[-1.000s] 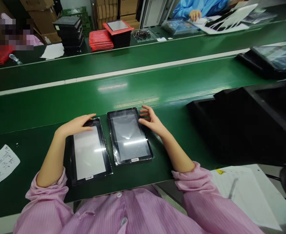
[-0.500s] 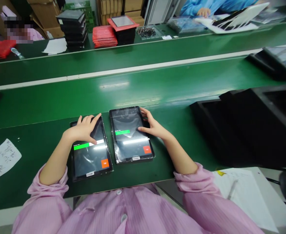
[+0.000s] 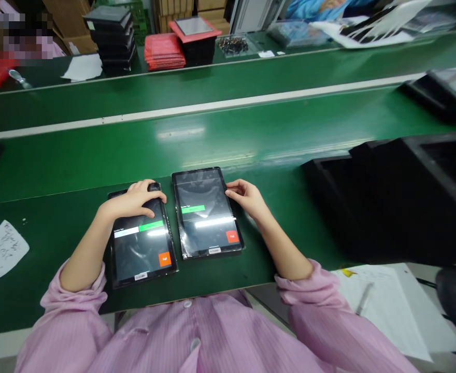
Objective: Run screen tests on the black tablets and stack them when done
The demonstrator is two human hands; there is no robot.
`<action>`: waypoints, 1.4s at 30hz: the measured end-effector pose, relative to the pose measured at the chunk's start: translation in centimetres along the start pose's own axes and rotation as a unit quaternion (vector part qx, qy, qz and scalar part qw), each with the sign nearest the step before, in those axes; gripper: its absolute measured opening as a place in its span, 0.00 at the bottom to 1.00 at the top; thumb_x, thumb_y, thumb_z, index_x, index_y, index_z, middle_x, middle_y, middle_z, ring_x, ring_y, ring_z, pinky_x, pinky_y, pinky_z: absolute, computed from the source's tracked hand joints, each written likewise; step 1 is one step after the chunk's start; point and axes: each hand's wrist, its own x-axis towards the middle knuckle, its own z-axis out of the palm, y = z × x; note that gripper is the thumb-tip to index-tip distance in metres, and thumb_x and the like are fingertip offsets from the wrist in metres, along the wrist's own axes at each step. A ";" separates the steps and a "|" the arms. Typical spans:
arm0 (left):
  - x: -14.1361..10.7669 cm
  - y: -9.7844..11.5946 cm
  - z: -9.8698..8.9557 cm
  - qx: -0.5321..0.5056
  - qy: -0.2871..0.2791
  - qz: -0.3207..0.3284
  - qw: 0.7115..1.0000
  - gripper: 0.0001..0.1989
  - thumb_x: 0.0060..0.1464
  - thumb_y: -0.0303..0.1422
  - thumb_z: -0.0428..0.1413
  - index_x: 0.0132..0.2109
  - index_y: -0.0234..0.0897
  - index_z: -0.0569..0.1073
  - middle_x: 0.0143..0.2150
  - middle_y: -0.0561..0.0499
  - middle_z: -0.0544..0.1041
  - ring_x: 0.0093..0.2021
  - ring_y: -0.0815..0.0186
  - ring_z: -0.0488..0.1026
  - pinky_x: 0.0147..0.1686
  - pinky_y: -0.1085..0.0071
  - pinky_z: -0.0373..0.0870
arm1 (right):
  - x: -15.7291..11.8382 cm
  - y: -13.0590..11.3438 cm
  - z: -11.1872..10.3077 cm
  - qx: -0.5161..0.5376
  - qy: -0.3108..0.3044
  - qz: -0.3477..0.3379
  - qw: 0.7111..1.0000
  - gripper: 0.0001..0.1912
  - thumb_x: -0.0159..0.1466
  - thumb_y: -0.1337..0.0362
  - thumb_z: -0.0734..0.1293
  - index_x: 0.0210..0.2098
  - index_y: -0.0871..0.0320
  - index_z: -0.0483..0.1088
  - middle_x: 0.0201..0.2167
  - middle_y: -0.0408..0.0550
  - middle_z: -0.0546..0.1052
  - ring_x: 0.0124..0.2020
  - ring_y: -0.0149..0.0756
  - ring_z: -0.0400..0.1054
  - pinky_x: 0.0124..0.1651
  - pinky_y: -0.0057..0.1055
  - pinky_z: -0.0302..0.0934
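Observation:
Two dark tablets lie side by side, screens up, on the green bench. My left hand [image 3: 137, 200] rests over the upper part of the left tablet [image 3: 140, 254], fingers spread, with fingertips near its top right edge. That screen shows a white and green bar and an orange-red square. At the upper right side edge of the right tablet [image 3: 202, 191], my right hand [image 3: 245, 195] has thumb and index finger brought together on the rim. The right screen shows a short green bar and a red square.
Black trays [image 3: 391, 202] stand at the right, with papers [image 3: 383, 305] below them. A handwritten note [image 3: 3, 251] lies left. Beyond the raised divider are black stacked items [image 3: 111, 36], red packets [image 3: 164, 51] and a person's blue sleeve [image 3: 309, 9].
My right hand has moved off the right screen to its side edge, its fingers closing together. My left fingers have curled somewhat. The left screen's bar has changed from green-white to white-green.

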 end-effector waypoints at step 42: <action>0.8 1.0 -1.2 -0.017 0.003 -0.054 0.998 0.42 0.47 0.35 0.66 0.66 0.45 0.57 0.60 0.42 0.65 0.64 0.47 0.63 0.61 0.54 0.62 | -1.1 -1.4 0.9 0.038 -0.045 0.028 0.998 0.23 0.61 0.42 0.69 0.47 0.48 0.67 0.45 0.47 0.74 0.48 0.44 0.69 0.54 0.42 0.64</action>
